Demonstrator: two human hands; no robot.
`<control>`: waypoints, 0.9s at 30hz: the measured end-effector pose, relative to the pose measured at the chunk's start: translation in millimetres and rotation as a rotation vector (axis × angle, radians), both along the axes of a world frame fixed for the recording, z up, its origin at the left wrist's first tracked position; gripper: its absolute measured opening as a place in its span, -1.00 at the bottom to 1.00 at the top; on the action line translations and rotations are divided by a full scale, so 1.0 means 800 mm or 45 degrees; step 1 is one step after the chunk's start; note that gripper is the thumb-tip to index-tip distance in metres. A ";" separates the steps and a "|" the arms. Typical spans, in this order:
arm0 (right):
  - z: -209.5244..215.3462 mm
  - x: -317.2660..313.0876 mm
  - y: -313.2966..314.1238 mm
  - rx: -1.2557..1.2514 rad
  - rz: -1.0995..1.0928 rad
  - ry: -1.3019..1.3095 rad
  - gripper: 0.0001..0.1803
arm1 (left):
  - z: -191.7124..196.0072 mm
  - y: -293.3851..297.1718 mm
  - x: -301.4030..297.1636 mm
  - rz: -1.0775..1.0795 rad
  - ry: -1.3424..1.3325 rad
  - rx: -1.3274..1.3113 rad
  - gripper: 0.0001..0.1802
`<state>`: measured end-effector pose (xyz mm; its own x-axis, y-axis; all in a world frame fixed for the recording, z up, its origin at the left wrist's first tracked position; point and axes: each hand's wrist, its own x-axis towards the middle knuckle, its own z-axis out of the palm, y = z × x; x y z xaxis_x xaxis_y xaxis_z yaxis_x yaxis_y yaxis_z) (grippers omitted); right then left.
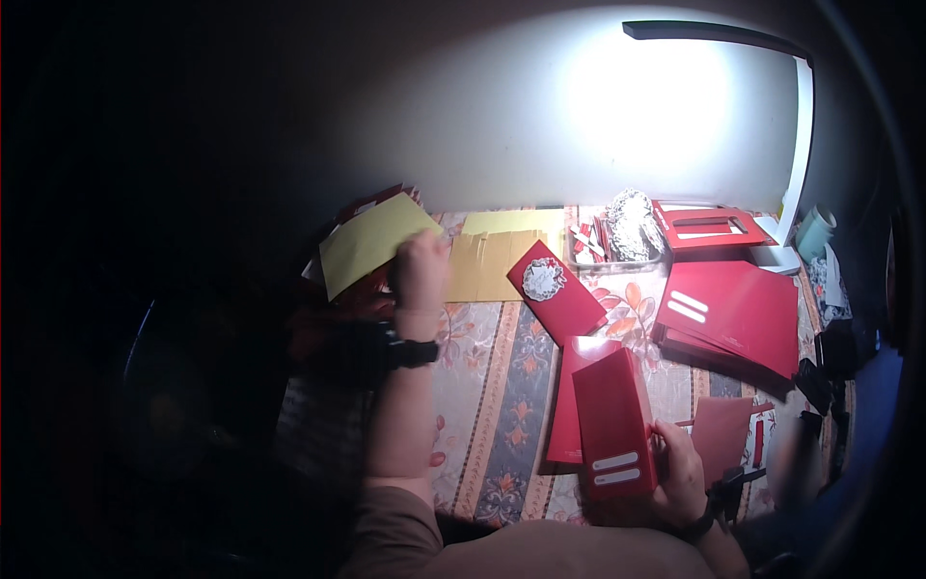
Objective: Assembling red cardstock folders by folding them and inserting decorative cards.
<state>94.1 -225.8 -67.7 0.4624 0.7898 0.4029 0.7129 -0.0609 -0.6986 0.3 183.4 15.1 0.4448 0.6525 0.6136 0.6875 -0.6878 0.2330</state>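
My right hand [681,475] is closed around the right side of a red box [610,410] with two white label strips near its lower end. The box is tilted above a flat red card piece [567,415] on the table. My left hand [422,273] is curled at the right edge of a yellow sheet [371,243] at the back left; its fingertips are hidden, so what it holds does not show. Between the hands lies a red panel [569,304] with a white paper-cut flower [543,279] on it.
A stack of red panels [728,314] lies right, before a red frame with a cut-out window [709,228]. A clear tray [617,265] holds white cut-outs and red strips. A desk lamp [803,145] stands at back right. Brown cardboard [482,265] lies at the back.
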 end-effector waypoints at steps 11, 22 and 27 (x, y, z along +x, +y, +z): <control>-0.006 0.004 -0.001 0.034 0.019 -0.001 -0.37 | -0.147 0.075 0.054 -0.021 0.018 -0.207 -0.80; 0.002 0.002 0.000 -0.063 0.029 -0.012 -0.38 | -0.182 0.136 0.119 -0.038 -0.054 -0.014 -0.73; 0.001 0.005 0.003 -0.072 0.026 -0.038 -0.36 | -0.169 0.135 0.130 0.072 0.051 -0.150 -0.81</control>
<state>98.2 -223.6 -66.8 0.4345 0.8208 0.3709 0.7351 -0.0852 -0.6726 104.4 291.8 -120.4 0.4280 0.7437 0.5136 0.7349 -0.6171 0.2811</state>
